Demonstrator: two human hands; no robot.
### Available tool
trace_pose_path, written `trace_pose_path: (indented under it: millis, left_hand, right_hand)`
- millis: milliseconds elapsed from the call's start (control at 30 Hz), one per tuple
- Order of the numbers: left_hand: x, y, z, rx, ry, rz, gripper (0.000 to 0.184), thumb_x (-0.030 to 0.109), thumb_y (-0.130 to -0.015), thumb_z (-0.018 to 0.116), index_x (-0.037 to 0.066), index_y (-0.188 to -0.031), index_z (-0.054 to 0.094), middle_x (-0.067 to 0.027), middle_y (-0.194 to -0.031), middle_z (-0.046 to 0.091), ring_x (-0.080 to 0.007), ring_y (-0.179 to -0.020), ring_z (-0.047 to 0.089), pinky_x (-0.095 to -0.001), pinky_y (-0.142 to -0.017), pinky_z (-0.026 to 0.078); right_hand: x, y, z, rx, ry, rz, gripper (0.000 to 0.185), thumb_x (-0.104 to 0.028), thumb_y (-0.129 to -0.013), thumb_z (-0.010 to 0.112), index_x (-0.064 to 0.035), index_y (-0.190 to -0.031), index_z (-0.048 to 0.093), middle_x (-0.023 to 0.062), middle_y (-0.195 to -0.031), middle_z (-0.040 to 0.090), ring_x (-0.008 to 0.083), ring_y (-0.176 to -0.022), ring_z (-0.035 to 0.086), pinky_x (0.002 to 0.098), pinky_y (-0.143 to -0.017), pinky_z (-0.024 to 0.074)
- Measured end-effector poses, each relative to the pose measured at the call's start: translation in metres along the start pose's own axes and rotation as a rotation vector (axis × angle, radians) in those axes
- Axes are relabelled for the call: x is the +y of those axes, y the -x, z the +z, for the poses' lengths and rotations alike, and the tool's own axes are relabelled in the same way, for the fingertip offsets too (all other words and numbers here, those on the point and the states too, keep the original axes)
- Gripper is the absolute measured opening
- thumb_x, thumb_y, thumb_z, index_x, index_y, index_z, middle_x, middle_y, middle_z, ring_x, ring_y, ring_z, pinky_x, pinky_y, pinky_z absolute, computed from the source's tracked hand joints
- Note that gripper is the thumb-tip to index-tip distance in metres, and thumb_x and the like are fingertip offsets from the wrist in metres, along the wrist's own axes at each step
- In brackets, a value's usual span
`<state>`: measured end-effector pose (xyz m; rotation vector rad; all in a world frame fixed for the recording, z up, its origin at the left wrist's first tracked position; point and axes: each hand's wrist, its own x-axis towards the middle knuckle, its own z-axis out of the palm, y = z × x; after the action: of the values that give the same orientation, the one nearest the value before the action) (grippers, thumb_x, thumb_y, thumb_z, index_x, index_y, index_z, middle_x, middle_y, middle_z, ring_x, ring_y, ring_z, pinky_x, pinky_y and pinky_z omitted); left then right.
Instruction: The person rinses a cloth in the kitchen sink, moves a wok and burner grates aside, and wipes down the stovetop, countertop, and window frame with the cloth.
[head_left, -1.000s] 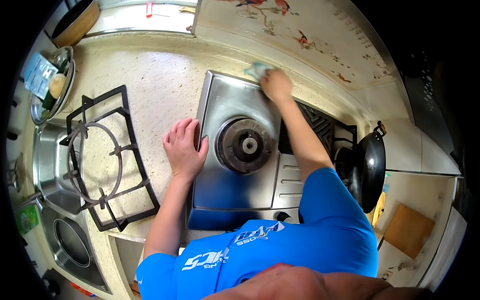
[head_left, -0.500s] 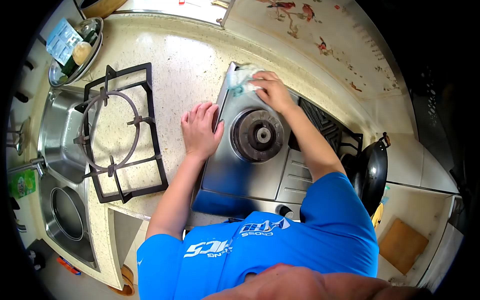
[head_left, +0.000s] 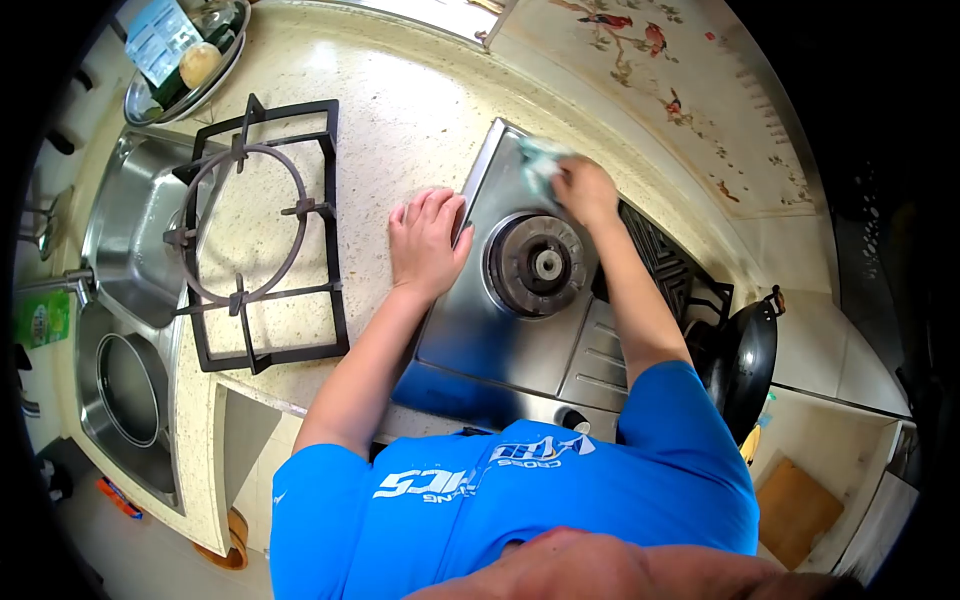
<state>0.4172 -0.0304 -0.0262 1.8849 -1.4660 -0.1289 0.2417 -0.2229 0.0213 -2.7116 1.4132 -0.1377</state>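
Observation:
My right hand (head_left: 588, 190) grips a white and green cloth (head_left: 543, 165) that is blurred by motion against the back of the steel gas stove (head_left: 480, 340). The round dark burner (head_left: 538, 265) lies just in front of this hand, with its grate off. My left hand (head_left: 430, 243) rests at the stove's left edge, fingers stretched out over the counter and edge, holding nothing. To its left, the black pan support (head_left: 335, 250) with a ring in its middle lies on the speckled counter (head_left: 390, 120).
Far left is a steel sink (head_left: 140, 250) with a round pan (head_left: 130, 390) in its front basin. A plate of vegetables (head_left: 225, 75) stands behind it. On the right are a second black grate (head_left: 655, 255) and a black wok (head_left: 750, 350). A knob (head_left: 573, 419) sits at the stove front.
My right hand has drawn the cloth rightward from the stove's back left corner, its fingers now curled tighter. My left hand stays by the stove edge. The whole view has shifted somewhat.

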Motion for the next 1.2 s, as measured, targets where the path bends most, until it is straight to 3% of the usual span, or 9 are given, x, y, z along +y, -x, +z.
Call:
trace_pose_path:
  millis: [233,367,533,633,700,800,867,1033,1200]
  left_hand:
    - [-0.003,0.005,0.005,0.104,0.071,-0.003,0.034,0.023,-0.087,0.053,0.008,-0.118,0.052,-0.0091,-0.118,0.055,-0.0241,-0.116,0.047,-0.0409,-0.100,0.029]
    - [-0.007,0.013,0.003,0.151,0.198,0.057,0.034,0.015,-0.088,0.052,0.002,-0.119,0.049,-0.0178,-0.119,0.053,-0.0339,-0.114,0.047,-0.0426,-0.099,0.035]
    - [0.020,0.070,-0.032,0.131,0.408,0.172,0.038,0.008,-0.086,0.054,-0.002,-0.122,0.046,-0.0207,-0.121,0.050,-0.0363,-0.115,0.045,-0.0427,-0.101,0.034]
    - [0.034,0.123,-0.062,0.160,0.393,0.191,0.039,0.007,-0.086,0.054,-0.001,-0.123,0.046,-0.0201,-0.120,0.050,-0.0328,-0.107,0.052,-0.0399,-0.094,0.041]
    - [0.032,0.155,-0.079,-0.003,0.539,0.046,0.043,0.006,-0.084,0.058,0.001,-0.124,0.044,-0.0191,-0.118,0.051,-0.0312,-0.092,0.057,-0.0370,-0.081,0.048]
    - [0.021,0.188,-0.093,-0.034,0.483,0.024,0.043,0.003,-0.083,0.058,0.002,-0.123,0.044,-0.0180,-0.116,0.052,-0.0281,-0.082,0.059,-0.0355,-0.070,0.050]
    - [0.016,0.199,-0.093,-0.024,0.501,0.014,0.042,0.002,-0.083,0.058,0.003,-0.122,0.045,-0.0174,-0.113,0.052,-0.0273,-0.079,0.058,-0.0364,-0.069,0.050]
    - [0.007,0.210,-0.084,0.024,0.374,0.022,0.042,0.005,-0.083,0.058,0.001,-0.122,0.043,-0.0186,-0.111,0.051,-0.0292,-0.076,0.058,-0.0382,-0.068,0.049]
    - [0.005,0.212,-0.076,0.016,0.250,0.079,0.045,0.007,-0.080,0.059,0.001,-0.121,0.043,-0.0199,-0.115,0.048,-0.0356,-0.092,0.056,-0.0421,-0.078,0.048]
  right_hand:
    - [-0.074,-0.027,0.033,0.017,0.089,-0.121,0.015,-0.016,-0.077,0.057,-0.0069,-0.078,0.069,0.0124,-0.096,0.064,0.0322,-0.087,0.062,0.0417,-0.076,0.0499]
    - [-0.089,0.018,0.028,-0.024,0.034,-0.255,0.014,-0.012,-0.075,0.057,-0.0057,-0.075,0.069,0.0119,-0.094,0.063,0.0312,-0.087,0.062,0.0442,-0.075,0.0493]
    - [-0.123,0.074,0.010,-0.038,0.137,-0.385,0.010,-0.012,-0.071,0.059,-0.0090,-0.071,0.069,0.0076,-0.091,0.063,0.0269,-0.088,0.062,0.0469,-0.073,0.0473]
    - [-0.138,0.102,0.013,-0.051,0.088,-0.441,0.009,-0.013,-0.067,0.061,-0.0073,-0.066,0.067,0.0090,-0.084,0.062,0.0273,-0.084,0.062,0.0434,-0.072,0.0489]
    - [-0.152,0.130,0.016,-0.070,0.036,-0.464,0.010,-0.015,-0.064,0.061,-0.0059,-0.060,0.065,0.0114,-0.077,0.060,0.0276,-0.081,0.062,0.0396,-0.072,0.0503]
    - [-0.169,0.181,0.005,-0.063,-0.134,-0.544,0.020,-0.023,-0.069,0.066,-0.0033,-0.066,0.064,0.0126,-0.084,0.060,0.0283,-0.086,0.059,0.0395,-0.075,0.0493]
    - [-0.177,0.211,0.000,-0.067,-0.279,-0.521,0.029,-0.031,-0.072,0.069,-0.0022,-0.071,0.063,0.0128,-0.088,0.059,0.0285,-0.089,0.057,0.0386,-0.077,0.0486]
    - [-0.147,0.235,0.016,0.049,-0.486,-0.305,0.032,-0.022,-0.073,0.072,-0.0005,-0.065,0.049,0.0157,-0.087,0.056,0.0346,-0.086,0.054,0.0414,-0.075,0.0456]
    - [-0.082,0.289,0.016,0.173,-0.325,-0.081,0.027,-0.016,-0.073,0.070,0.0020,-0.089,0.058,0.0202,-0.099,0.058,0.0375,-0.096,0.054,0.0429,-0.086,0.0443]
